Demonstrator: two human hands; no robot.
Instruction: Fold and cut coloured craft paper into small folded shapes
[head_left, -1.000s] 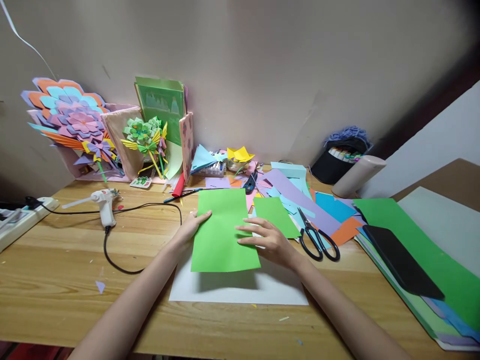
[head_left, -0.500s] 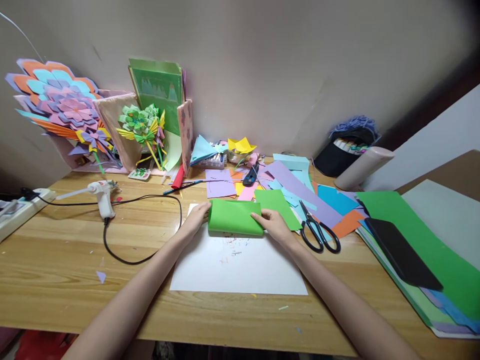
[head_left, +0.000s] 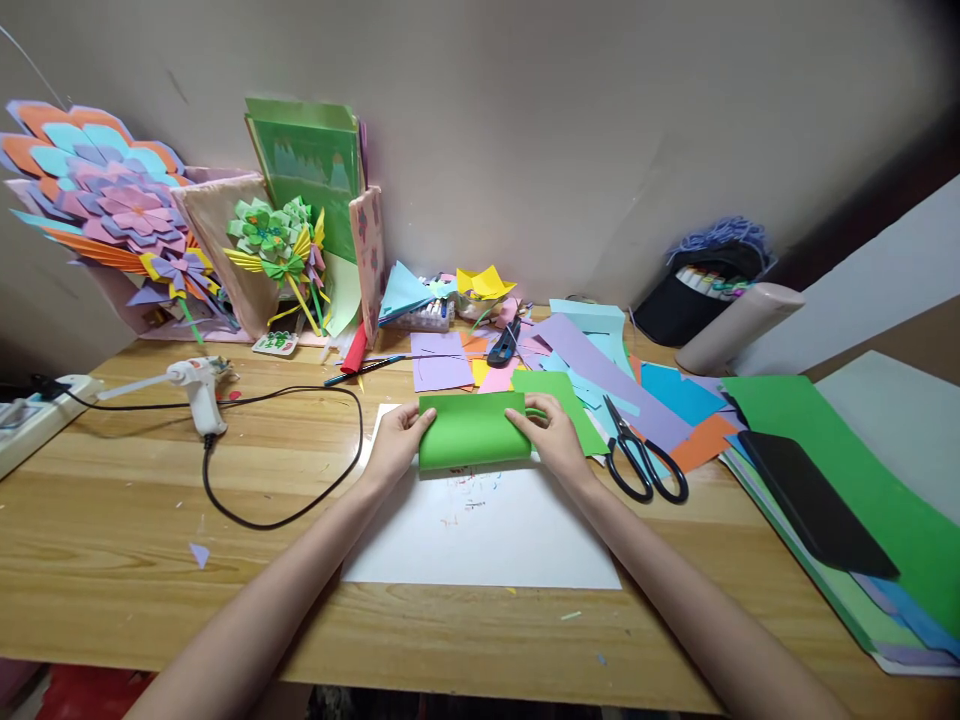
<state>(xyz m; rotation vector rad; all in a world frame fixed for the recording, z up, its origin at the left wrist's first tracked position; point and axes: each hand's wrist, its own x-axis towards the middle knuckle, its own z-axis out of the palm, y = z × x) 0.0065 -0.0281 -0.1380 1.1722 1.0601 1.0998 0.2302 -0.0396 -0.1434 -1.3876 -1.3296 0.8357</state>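
Note:
A sheet of green paper [head_left: 474,432], bent over on itself with a rounded lower edge, is held between my two hands above a white sheet [head_left: 487,540]. My left hand [head_left: 399,438] pinches its left end, thumb on the front face. At the right end, my right hand [head_left: 553,436] grips it the same way, the thumb near the top edge. The fingers behind the paper are partly hidden. Colored marks show on the white sheet below. Another green piece [head_left: 562,405] lies flat just behind my right hand.
Black-handled scissors [head_left: 641,455] lie right of my right hand. A white glue gun [head_left: 201,392] with a looping cord rests at left. Behind are a utility knife [head_left: 504,342] and paper scraps. A dark phone-like slab [head_left: 814,505] sits on stacked paper at right.
My left thumb has come onto the front of the green paper, and the paper's right end has tilted up slightly. My right hand has shifted a little, and the view has moved slightly.

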